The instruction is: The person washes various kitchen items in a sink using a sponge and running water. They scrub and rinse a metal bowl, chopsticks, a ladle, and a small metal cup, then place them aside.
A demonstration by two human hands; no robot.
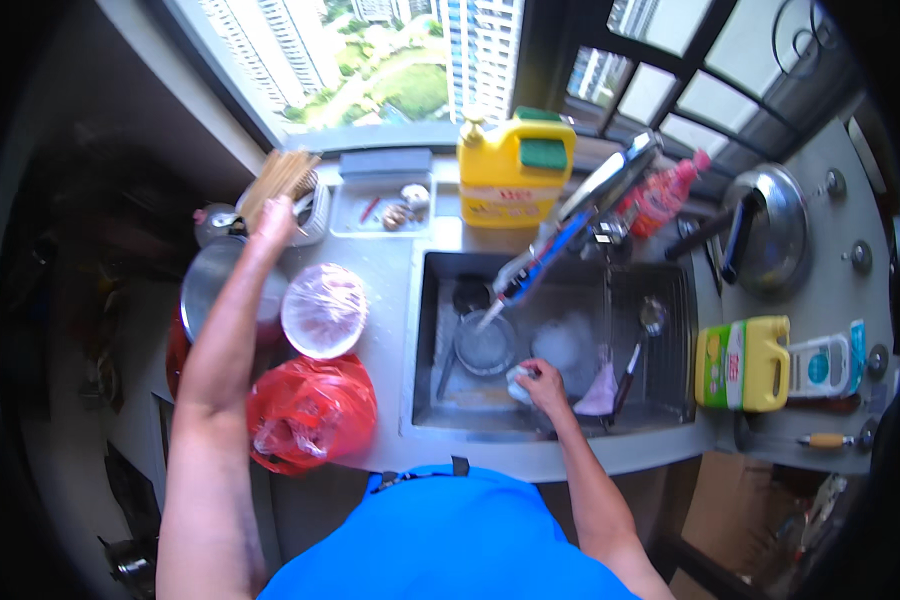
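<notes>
My left hand [276, 219] is closed around a bundle of wooden chopsticks [285, 176] above a white plastic basket [316, 217] at the back left. In my right hand [546, 384] is a pale, wet cloth or sponge [521, 384], held over the front of the dark sink [495, 429]. Water runs from the faucet [529, 266] into a round bowl [485, 343] in the sink. White suds [559, 343] lie to the right of that bowl. A ladle [651, 319] and a pinkish cloth [598, 391] are at the sink's right side.
A yellow jug [514, 176] with green sponges stands behind the sink. Left of the sink are a film-covered bowl [324, 311], a red plastic bag [311, 412] and a large metal pot [225, 289]. A tray [352, 217] holds garlic. Another yellow jug [750, 364] and a pan lid [772, 232] stand right.
</notes>
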